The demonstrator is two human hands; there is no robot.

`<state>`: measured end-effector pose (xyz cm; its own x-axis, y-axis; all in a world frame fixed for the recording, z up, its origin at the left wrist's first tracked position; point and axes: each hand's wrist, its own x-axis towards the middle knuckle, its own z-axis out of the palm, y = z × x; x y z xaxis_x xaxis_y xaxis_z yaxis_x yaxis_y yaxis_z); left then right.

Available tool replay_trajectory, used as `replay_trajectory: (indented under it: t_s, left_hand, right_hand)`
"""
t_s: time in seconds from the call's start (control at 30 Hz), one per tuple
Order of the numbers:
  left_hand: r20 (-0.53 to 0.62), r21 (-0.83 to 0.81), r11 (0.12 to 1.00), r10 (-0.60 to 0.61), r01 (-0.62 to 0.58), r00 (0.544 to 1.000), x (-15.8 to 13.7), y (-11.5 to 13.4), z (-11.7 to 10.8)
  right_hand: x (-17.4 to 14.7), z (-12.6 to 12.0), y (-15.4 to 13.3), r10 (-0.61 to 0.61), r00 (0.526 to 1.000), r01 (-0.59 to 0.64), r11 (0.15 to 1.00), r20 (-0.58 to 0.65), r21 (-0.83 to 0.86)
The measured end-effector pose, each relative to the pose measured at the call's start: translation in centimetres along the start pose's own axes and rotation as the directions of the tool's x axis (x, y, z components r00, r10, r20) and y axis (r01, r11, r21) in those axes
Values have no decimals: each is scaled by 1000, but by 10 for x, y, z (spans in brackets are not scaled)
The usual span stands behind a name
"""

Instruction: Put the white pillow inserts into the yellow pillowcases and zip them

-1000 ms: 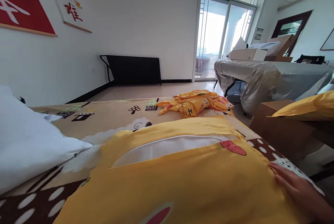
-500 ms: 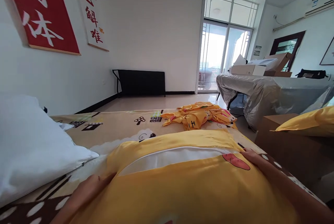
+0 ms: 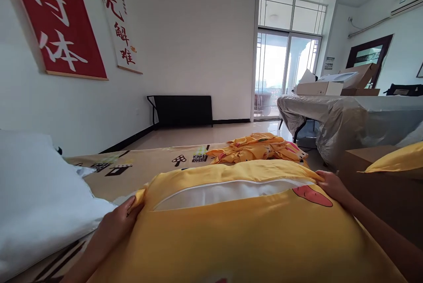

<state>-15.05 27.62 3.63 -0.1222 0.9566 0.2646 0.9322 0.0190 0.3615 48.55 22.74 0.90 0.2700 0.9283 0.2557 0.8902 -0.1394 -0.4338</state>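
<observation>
A yellow pillow cover with a pink printed patch fills the near middle. Its long zip opening gapes, and a white pillow shows inside. My left hand is closed on the cover's far left corner, with a tuft of cloth sticking out of the grip. At the far right corner my right hand pinches the cover's edge. The lower part of the pillow runs out of view toward me.
To the left lies a bare white pillow. Crumpled yellow-orange covers rest on the patterned bedspread. On the right are a cardboard box, another yellow cushion and a plastic-covered table.
Both hands have lifted the far corners of the covered pillow slightly, and the cover's far edge now hides more of the bedspread. The camera view has tilted a little upward.
</observation>
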Motion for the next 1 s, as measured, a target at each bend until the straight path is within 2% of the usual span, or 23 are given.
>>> replay_trajectory:
  t_s: [0.13,0.23,0.3,0.37,0.43,0.5,0.53,0.6,0.63,0.7,0.77,0.8,0.83,0.9,1.0]
  left_hand:
    - [97,33,999,-10,7,995,11,9,26]
    - [195,40,998,-61,54,979,10,3,57]
    - [243,67,995,-91,76,966,6,-2,71]
    - [193,176,984,-60,25,979,2,-3,73]
    - [64,325,945,23,-42,998,1,3,62]
    - [-13,352,929,125,-112,992,1,21,40]
    - [-2,295,942,167,-159,986,2,35,28]
    - [94,75,949,299,-306,950,1,68,7]
    - [149,-36,924,381,-380,913,-1,86,0]
    - [191,-210,848,523,-486,831,-8,119,-4]
    - [196,-293,786,606,-544,771,-17,141,4]
    - [193,-313,769,626,-557,755,-22,147,11]
    - [179,-328,762,631,-559,755,-25,148,18]
    - [137,-360,769,604,-528,785,-29,143,32]
    - [146,-395,801,538,-449,830,-29,122,40]
  right_hand:
    - [9,28,0,10,1000,-8,986,15,-165]
    - [2,57,0,52,997,-39,968,48,-249]
    - [-3,68,1,81,995,-62,957,58,-284]
    - [-5,67,0,91,995,-72,944,44,-322]
    - [-5,56,-10,83,997,-79,931,-2,-358]
    - [-6,39,-37,30,998,-46,929,-49,-367]
    - [-9,31,-58,-29,998,6,935,-59,-355]
    - [-21,20,-112,-197,980,187,948,-16,-259]
    - [-30,17,-144,-312,950,311,931,28,-192]
    - [-51,18,-205,-476,875,481,875,87,-50]
    - [-68,29,-254,-575,815,571,818,66,77]
    - [-74,38,-271,-591,805,583,805,60,112]
    - [-78,49,-283,-590,805,579,803,56,137]
    - [-81,71,-290,-567,822,553,816,51,168]
    - [-78,94,-277,-513,858,497,841,26,214]
